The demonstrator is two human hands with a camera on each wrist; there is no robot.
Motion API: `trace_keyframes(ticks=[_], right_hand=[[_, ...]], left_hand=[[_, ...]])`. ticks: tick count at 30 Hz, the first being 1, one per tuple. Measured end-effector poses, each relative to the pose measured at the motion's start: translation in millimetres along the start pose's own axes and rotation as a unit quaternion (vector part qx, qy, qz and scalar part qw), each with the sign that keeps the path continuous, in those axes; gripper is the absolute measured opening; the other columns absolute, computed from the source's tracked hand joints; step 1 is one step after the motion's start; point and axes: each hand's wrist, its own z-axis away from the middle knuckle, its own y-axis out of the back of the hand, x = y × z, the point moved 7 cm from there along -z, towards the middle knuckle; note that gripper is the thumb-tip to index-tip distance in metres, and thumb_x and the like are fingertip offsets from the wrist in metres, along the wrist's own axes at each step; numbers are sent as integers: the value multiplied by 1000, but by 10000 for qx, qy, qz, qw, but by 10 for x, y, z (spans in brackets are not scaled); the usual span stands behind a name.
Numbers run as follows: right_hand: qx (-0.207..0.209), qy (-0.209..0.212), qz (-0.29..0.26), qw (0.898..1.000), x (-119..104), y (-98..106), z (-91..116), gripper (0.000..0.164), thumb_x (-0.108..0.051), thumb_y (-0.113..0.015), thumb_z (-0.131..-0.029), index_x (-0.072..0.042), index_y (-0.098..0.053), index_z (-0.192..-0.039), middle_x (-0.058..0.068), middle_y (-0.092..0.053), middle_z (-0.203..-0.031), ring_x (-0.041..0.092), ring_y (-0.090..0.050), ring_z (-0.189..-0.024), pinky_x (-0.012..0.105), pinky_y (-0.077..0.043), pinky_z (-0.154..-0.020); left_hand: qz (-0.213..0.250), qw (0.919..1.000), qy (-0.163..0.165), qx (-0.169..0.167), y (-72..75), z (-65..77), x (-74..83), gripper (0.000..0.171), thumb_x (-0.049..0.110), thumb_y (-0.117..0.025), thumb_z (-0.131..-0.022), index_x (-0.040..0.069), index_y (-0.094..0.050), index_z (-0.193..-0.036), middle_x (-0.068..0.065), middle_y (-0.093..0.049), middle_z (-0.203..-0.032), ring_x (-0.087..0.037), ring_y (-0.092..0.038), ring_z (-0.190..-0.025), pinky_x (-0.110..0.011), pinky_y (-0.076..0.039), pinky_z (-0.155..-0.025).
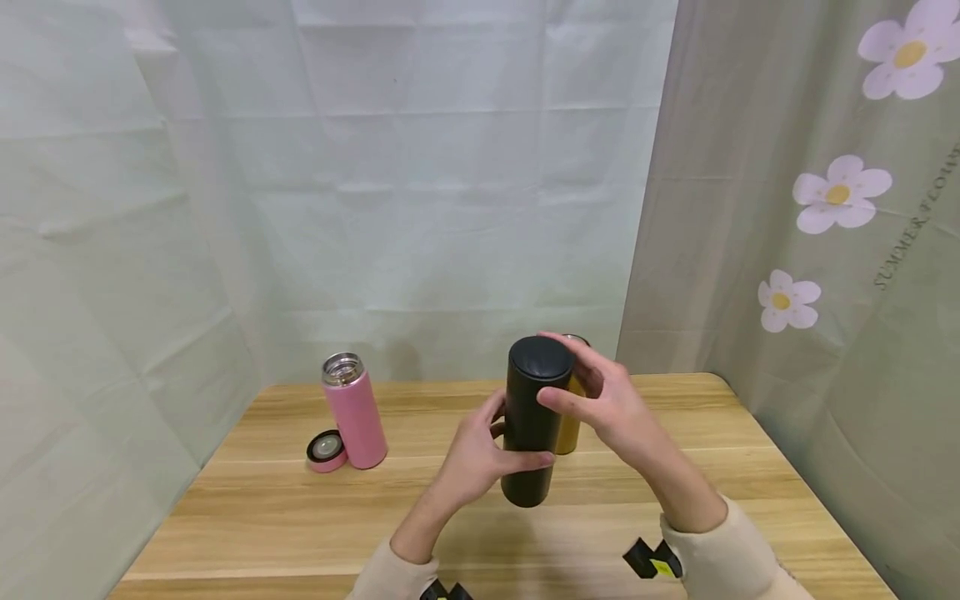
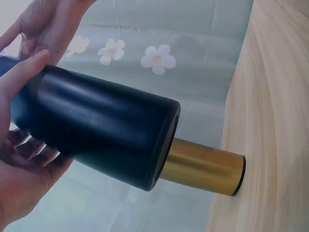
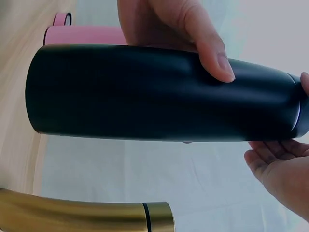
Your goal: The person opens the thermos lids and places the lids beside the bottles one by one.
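My left hand (image 1: 476, 454) grips a black vacuum flask (image 1: 531, 429) round its middle, thumb across the front. The flask is held nearly upright, and its base is off the table in the left wrist view. My right hand (image 1: 615, 408) holds the flask's black lid (image 1: 542, 357) at the top between thumb and fingers. The lid sits on the flask. Behind the flask stands a gold flask (image 1: 568, 433), partly hidden by it and by my right hand. A pink flask (image 1: 360, 425), its steel mouth uncovered, stands to the left, with a pink lid (image 1: 326, 461) beside its base.
The wooden table (image 1: 262, 517) carries the standing flasks towards its far edge. A pale curtain (image 1: 450, 208) hangs behind it, and a grey-green one with flowers (image 1: 843, 196) hangs along the right side. Dark wrist mounts (image 1: 651, 558) show at both sleeves.
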Motion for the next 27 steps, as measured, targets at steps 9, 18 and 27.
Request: trace_keyframes(ticks=[9, 18, 27], right_hand=[[-279, 87, -224, 9993, -2, 39, -24, 61, -25, -79, -95, -18, -55, -150, 8, -63, -140, 27, -61, -128, 33, -50, -105], [-1195, 160, -802, 9895, 22, 61, -55, 61, -24, -77, -97, -9, -52, -150, 16, -61, -136, 32, -63, -120, 41, -52, -102], [-608, 80, -137, 9980, -37, 45, -25, 62, -24, -73, -99, -19, -49, -156, 6, -57, -148, 28, -53, -138, 46, -45, -112]], left_hand=[[-55, 9998, -60, -188, -29, 6, 13, 72, 28, -94, -77, 31, -58, -139, 9, -69, -122, -11, -65, -114, -50, -51, -103], [116, 9981, -100, -590, -66, 24, 18, 76, 27, -95, -76, 33, -57, -143, 8, -69, -123, -14, -65, -115, -50, -52, -101], [-70, 10000, 3, -58, -21, 16, 39, 72, 27, -94, -78, 30, -57, -141, 8, -68, -123, -13, -63, -116, -51, -51, -102]])
